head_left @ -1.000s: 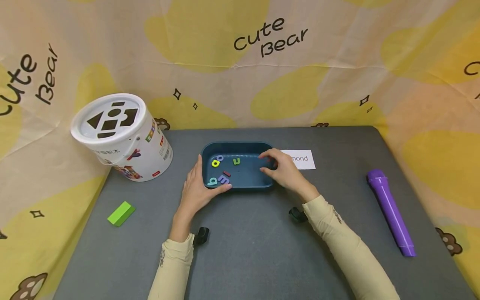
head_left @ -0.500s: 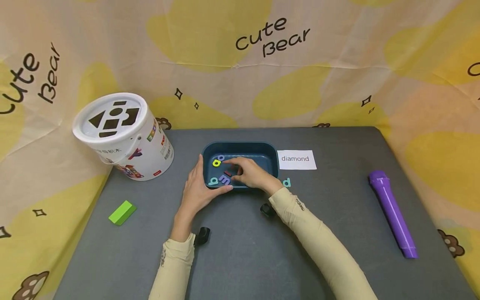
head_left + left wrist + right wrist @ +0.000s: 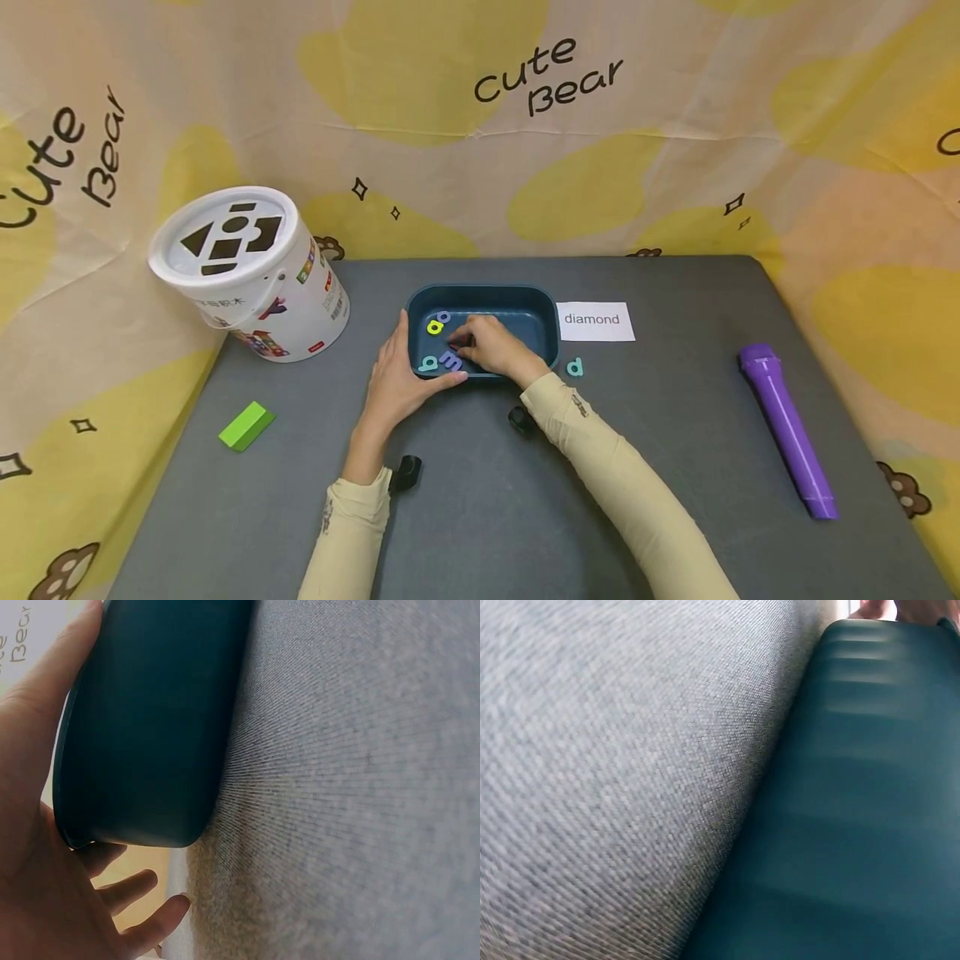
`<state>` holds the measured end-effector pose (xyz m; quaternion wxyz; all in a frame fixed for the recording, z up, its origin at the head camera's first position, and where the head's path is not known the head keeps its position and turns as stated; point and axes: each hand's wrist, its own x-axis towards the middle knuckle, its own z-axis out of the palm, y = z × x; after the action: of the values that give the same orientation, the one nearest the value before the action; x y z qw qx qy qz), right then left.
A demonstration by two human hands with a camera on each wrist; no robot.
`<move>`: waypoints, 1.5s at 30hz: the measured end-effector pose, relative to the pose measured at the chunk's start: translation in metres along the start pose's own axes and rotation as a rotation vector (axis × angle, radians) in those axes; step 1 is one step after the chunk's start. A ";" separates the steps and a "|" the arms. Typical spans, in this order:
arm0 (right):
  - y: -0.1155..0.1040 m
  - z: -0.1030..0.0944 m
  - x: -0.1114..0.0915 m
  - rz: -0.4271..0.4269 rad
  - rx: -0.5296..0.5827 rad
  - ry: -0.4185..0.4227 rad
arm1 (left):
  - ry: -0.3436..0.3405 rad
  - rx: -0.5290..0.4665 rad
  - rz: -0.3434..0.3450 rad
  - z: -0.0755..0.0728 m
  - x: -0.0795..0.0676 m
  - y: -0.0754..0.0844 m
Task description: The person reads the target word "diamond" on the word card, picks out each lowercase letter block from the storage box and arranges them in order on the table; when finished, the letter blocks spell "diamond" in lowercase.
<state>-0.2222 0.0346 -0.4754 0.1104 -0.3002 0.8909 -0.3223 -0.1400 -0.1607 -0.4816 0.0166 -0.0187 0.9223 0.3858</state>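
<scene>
My left hand rests at the left corner of a dark teal tray, its thumb along the near rim and its fingers up the left side. In the left wrist view its fingers reach past the tray's end. Inside the tray, my right hand has its index finger and thumb at a small red letter piece, mostly hidden by the fingertips. Close by lie a purple m, a teal letter, a yellow letter and a purple ring-like letter.
A white card reading "diamond" lies right of the tray, with a teal letter below it. A white bucket stands back left, a green block in front of it. Far right lies a purple microphone-shaped object.
My right hand has moved left from the tray's right end to the red letter, uncovering the card and the teal letter outside. The green u is now hidden. My left hand stays put.
</scene>
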 end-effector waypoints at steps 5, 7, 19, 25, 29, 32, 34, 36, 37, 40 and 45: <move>-0.004 0.000 0.000 0.004 -0.053 -0.002 | 0.000 -0.008 0.003 0.000 0.001 -0.001; -0.005 0.000 0.000 0.003 -0.067 -0.008 | -0.004 -0.009 -0.001 0.000 0.001 -0.001; 0.000 -0.029 -0.024 -0.002 0.212 0.071 | -0.007 0.003 -0.021 0.000 0.001 0.001; 0.009 -0.055 -0.050 -0.008 0.363 0.175 | -0.015 -0.001 -0.030 -0.001 0.000 0.002; 0.024 -0.072 -0.073 0.012 0.404 0.252 | -0.015 0.001 -0.030 0.000 0.000 0.002; 0.039 -0.086 -0.092 0.056 0.414 0.312 | -0.008 0.006 -0.019 0.000 0.000 0.002; 0.049 -0.095 -0.104 0.092 0.408 0.341 | -0.003 0.012 -0.014 0.000 0.001 0.002; 0.059 -0.101 -0.114 0.135 0.396 0.354 | 0.000 0.015 -0.013 0.000 0.001 0.002; 0.064 -0.103 -0.119 0.155 0.378 0.358 | 0.001 0.017 -0.014 0.000 0.001 0.002; 0.078 -0.105 -0.129 0.202 0.327 0.342 | -0.002 0.017 -0.016 0.000 0.001 0.002; 0.095 -0.099 -0.142 0.266 0.245 0.286 | -0.003 0.015 -0.017 0.002 0.001 0.000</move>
<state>-0.1922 0.2290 -0.4594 0.0603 -0.1156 0.8834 -0.4501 -0.1414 -0.1592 -0.4826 0.0215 -0.0257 0.9249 0.3787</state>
